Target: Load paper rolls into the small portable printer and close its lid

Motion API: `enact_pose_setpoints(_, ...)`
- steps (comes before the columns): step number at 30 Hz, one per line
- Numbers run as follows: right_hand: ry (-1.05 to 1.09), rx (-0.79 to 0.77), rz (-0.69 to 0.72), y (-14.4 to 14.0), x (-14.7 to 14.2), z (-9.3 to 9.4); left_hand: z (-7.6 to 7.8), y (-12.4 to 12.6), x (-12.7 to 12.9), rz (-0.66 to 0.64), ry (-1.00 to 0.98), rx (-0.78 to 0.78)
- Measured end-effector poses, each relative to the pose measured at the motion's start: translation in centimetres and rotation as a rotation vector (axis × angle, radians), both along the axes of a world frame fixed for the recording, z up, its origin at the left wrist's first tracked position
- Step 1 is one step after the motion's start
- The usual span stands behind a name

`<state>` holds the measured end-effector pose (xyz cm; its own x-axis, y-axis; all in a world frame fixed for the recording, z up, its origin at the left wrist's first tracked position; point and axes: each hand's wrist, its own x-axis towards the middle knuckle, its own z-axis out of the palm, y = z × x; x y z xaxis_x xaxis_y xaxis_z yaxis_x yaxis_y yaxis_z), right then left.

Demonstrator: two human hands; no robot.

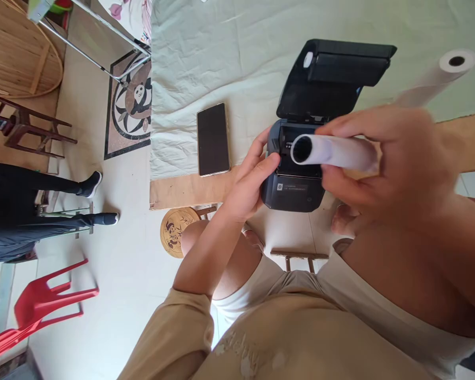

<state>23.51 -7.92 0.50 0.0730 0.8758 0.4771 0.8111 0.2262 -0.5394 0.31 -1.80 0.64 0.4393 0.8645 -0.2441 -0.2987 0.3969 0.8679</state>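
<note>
My left hand (257, 171) is closed round the left side of a small black label printer (294, 192), its thumb on the rim. The printer's lid (320, 79) is swung up, so the compartment inside shows. In front of that compartment, my right hand (396, 158) grips a white paper roll (340, 152) with its hollow end turned to the left. The right hand is partly blurred. Beyond it, a second white paper roll (435, 79) lies on the cloth at the right, its lower end hidden by the hand.
A dark-screened phone or tablet (214, 139) lies on the pale green tablecloth (253, 47), near the wooden table edge (174, 192). Below stands a round wooden stool (170, 232). At the left are a red plastic chair (43, 298) and a seated person's legs (59, 184).
</note>
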Motion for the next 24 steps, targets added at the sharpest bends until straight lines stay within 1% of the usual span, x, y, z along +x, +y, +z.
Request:
enact_pose_setpoints(2,-0.042,0.057,-0.023,0.6,-0.4,0.1,-0.1,-0.1,-0.2,-0.003,0.022,0.011)
enact_pose_setpoints(4,-0.09,0.071,-0.027,1.2,-0.2,0.1,-0.1,-0.1,-0.3,0.001,0.041,0.02)
enact_pose_setpoints(6,-0.175,0.102,0.023,1.6,0.2,0.0,-0.1,-0.1,-0.4,0.007,0.05,0.026)
enact_pose_setpoints(9,-0.274,0.218,0.132,1.8,0.3,-0.1,0.0,-0.1,-0.3,-0.006,0.041,0.038)
enact_pose_setpoints(12,-0.251,0.344,0.172,1.6,-0.3,0.2,-0.2,0.1,-0.2,-0.012,0.012,0.049)
enact_pose_setpoints(14,-0.214,0.417,0.186,1.3,-0.7,0.6,-0.8,0.4,-0.4,-0.027,-0.018,0.083)
enact_pose_setpoints(15,-0.214,0.434,0.226,1.2,-0.8,0.7,-1.2,0.6,-0.5,-0.046,-0.033,0.113)
enact_pose_setpoints(19,-0.268,0.337,0.458,1.0,-0.1,1.1,-3.0,1.4,-1.1,-0.127,-0.068,0.258)
enact_pose_setpoints(21,-0.261,0.314,0.494,0.9,0.6,1.0,-3.6,1.7,-1.4,-0.131,-0.061,0.293)
enact_pose_setpoints(24,-0.254,0.307,0.512,0.7,1.2,0.6,-3.7,1.7,-1.5,-0.127,-0.025,0.303)
